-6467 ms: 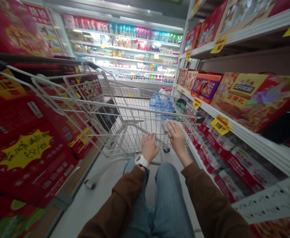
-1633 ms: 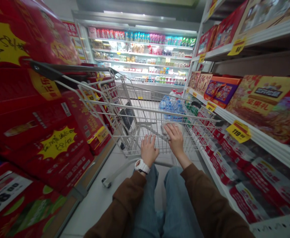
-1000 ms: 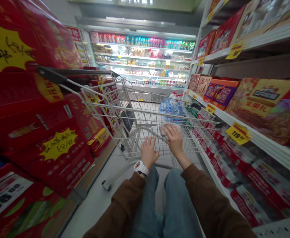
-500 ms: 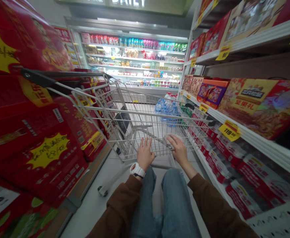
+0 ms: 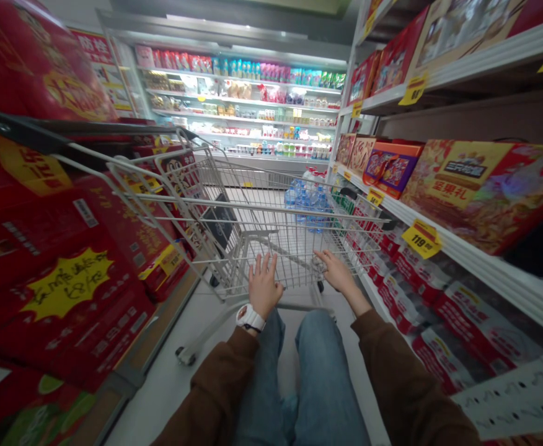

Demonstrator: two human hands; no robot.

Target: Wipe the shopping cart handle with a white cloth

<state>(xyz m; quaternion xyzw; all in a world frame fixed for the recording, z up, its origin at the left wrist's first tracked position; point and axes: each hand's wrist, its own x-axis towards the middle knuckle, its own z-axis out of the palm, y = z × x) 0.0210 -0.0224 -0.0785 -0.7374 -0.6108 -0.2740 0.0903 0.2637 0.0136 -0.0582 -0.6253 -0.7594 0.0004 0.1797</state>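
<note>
A wire shopping cart point(image 5: 271, 214) stands sideways in front of me, its black handle point(image 5: 34, 131) at the left. My left hand point(image 5: 264, 285), with a white watch point(image 5: 250, 318) at the wrist, is at the near side of the basket with its fingers spread and nothing in it. To its right, my right hand point(image 5: 337, 272) reaches to the near wires with its index finger extended. Small crumpled clear material point(image 5: 318, 265) lies by that fingertip; what it is, I cannot make out. The other right fingers are curled and partly hidden.
Stacked red gift boxes point(image 5: 67, 272) line the left side. Shelves with boxed goods point(image 5: 485, 186) and price tags run along the right, red-and-white packs point(image 5: 480, 322) below. Blue water bottles point(image 5: 306, 201) stand beyond the cart, before a lit refrigerated display point(image 5: 243, 111).
The cart and surroundings have shifted slightly left in view. My right hand has changed from several fingers over the clear material to a pointing index finger. My left hand stays spread.
</note>
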